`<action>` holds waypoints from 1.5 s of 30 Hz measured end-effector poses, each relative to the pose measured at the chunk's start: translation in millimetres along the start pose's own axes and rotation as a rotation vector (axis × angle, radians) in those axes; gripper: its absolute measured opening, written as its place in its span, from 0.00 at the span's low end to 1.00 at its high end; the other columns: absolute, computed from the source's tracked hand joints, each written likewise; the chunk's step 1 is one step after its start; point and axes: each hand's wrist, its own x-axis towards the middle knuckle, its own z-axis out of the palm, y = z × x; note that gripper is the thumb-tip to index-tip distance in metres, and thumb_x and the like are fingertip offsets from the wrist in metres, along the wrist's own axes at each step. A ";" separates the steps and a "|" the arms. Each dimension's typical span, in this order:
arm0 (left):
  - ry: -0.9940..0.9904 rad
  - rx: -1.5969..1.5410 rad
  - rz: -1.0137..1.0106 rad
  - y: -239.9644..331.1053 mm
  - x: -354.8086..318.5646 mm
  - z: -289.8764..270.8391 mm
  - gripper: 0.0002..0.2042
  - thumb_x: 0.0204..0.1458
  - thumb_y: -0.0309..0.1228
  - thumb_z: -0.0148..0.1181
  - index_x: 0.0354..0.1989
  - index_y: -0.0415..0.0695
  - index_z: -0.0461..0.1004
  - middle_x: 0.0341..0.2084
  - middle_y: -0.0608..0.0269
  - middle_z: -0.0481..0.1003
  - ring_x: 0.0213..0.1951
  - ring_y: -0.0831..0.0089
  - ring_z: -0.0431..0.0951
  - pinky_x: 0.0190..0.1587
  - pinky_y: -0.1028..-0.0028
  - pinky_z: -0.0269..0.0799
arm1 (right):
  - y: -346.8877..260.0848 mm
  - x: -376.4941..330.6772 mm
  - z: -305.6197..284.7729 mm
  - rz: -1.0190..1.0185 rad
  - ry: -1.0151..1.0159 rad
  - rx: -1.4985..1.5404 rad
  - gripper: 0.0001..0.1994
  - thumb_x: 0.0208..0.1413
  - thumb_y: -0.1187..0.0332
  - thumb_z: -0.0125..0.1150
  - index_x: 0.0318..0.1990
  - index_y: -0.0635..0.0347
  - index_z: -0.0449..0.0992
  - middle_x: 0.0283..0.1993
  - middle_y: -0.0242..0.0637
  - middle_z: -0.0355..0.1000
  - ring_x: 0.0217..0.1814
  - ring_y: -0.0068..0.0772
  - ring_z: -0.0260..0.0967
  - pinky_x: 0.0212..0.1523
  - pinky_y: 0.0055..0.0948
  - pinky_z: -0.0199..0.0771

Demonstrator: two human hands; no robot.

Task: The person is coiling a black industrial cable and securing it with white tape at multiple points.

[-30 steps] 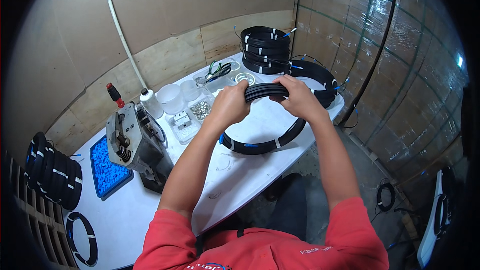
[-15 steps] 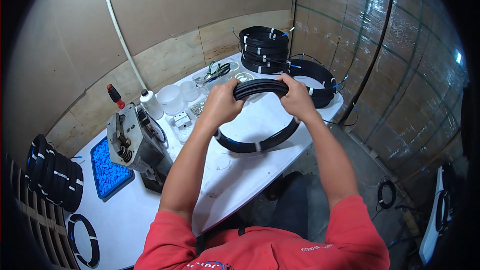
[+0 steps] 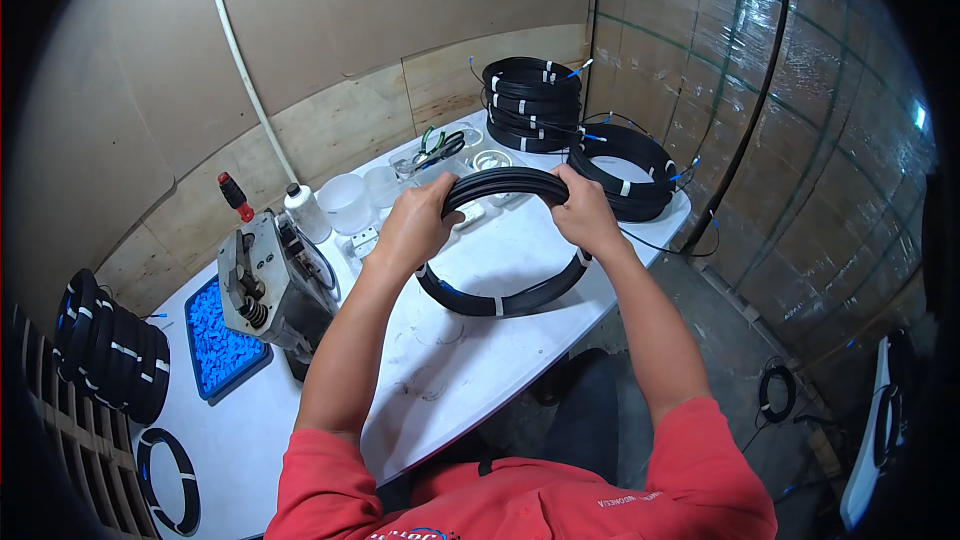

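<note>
1. Both hands are up over the white table (image 3: pixel 470 340), and they hold one black cable coil (image 3: pixel 505 245) between them. The left hand (image 3: pixel 415 225) is clamped on the rim at about 10 o'clock of the ring, and the right hand (image 3: pixel 585 215) is clamped at about 2 o'clock. The coil hangs tilted, its lower arc close to the tabletop; I cannot tell if it touches.

2. Risk, as I judge it: only a few white ties band the loops. If either grip slackens, the top strands could spring apart and the neat ring would fan out into a tangle.

3. Another risk: the low arc swings near the small white parts at 12 o'clock of the table. A sweep there could knock them off.

4. Containers, starting far left: a blue tray (image 3: pixel 225 340) at 9 o'clock, full of small bright blue pieces, just beside the grey metal machine (image 3: pixel 275 285).

5. Next, a white bottle (image 3: pixel 305 210) with a dark cap stands at 11 o'clock, contents unseen.

6. Then two clear plastic cups (image 3: pixel 350 202) sit beside it; what is inside them is too faint to tell.

7. Far right, at 1 o'clock, a stack of finished coils (image 3: pixel 530 100) is well apart from the hands, with another coil bundle (image 3: pixel 625 170) just beside the right hand.
</note>
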 end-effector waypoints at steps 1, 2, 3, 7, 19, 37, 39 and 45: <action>0.003 0.003 -0.026 -2.1 0.9 1.8 0.20 0.49 0.24 0.67 0.50 0.41 0.68 0.35 0.41 0.78 0.40 0.44 0.78 0.42 0.54 0.72 | 0.1 0.2 0.6 -0.013 0.000 -0.003 0.11 0.52 0.77 0.62 0.43 0.65 0.74 0.36 0.55 0.77 0.39 0.56 0.77 0.41 0.43 0.74; 0.006 0.006 -0.053 -3.6 1.4 2.5 0.23 0.48 0.25 0.70 0.52 0.41 0.68 0.33 0.43 0.78 0.38 0.49 0.79 0.41 0.58 0.72 | -0.6 -0.2 0.7 -0.012 -0.001 -0.004 0.11 0.52 0.77 0.62 0.43 0.65 0.74 0.36 0.55 0.77 0.39 0.56 0.77 0.41 0.43 0.74; 0.005 0.005 -0.053 -4.9 0.7 1.6 0.23 0.48 0.25 0.70 0.52 0.41 0.68 0.33 0.43 0.78 0.38 0.49 0.79 0.41 0.58 0.72 | -2.3 -0.6 0.7 0.000 -0.008 -0.004 0.11 0.52 0.77 0.62 0.43 0.65 0.74 0.36 0.55 0.77 0.39 0.56 0.77 0.41 0.43 0.74; -0.176 -0.131 -0.044 -3.8 -2.6 -16.6 0.25 0.47 0.26 0.71 0.53 0.42 0.66 0.29 0.48 0.76 0.33 0.54 0.77 0.38 0.61 0.70 | -5.2 -4.4 0.2 0.002 -0.002 0.004 0.11 0.51 0.78 0.61 0.44 0.64 0.74 0.36 0.55 0.77 0.38 0.55 0.77 0.42 0.43 0.74; -0.110 -0.066 -0.072 -2.1 1.2 -12.5 0.17 0.49 0.26 0.68 0.45 0.41 0.70 0.30 0.42 0.78 0.36 0.43 0.79 0.40 0.54 0.71 | -1.6 -5.3 1.5 -0.045 0.013 -0.043 0.09 0.55 0.77 0.63 0.44 0.64 0.74 0.36 0.51 0.78 0.39 0.54 0.77 0.40 0.39 0.74; 0.039 0.085 0.181 13.3 27.1 10.4 0.13 0.48 0.22 0.60 0.43 0.40 0.71 0.31 0.42 0.77 0.38 0.42 0.77 0.40 0.53 0.72 | -32.0 5.4 -5.7 -0.263 0.004 -0.079 0.15 0.50 0.70 0.66 0.45 0.61 0.73 0.43 0.52 0.76 0.46 0.58 0.74 0.48 0.46 0.74; 0.053 0.076 0.215 7.6 26.6 10.7 0.12 0.48 0.23 0.61 0.43 0.40 0.71 0.31 0.42 0.77 0.37 0.42 0.77 0.40 0.53 0.72 | -25.2 10.1 -0.8 -0.209 -0.156 -0.127 0.15 0.50 0.73 0.67 0.46 0.61 0.74 0.45 0.50 0.76 0.43 0.54 0.76 0.44 0.42 0.75; -0.001 -0.193 0.160 3.7 11.4 -1.9 0.16 0.52 0.26 0.66 0.50 0.42 0.72 0.35 0.46 0.79 0.39 0.46 0.80 0.41 0.58 0.74 | -31.3 10.3 1.0 -0.290 -0.172 -0.129 0.23 0.50 0.76 0.64 0.57 0.54 0.72 0.50 0.50 0.75 0.49 0.56 0.75 0.49 0.44 0.76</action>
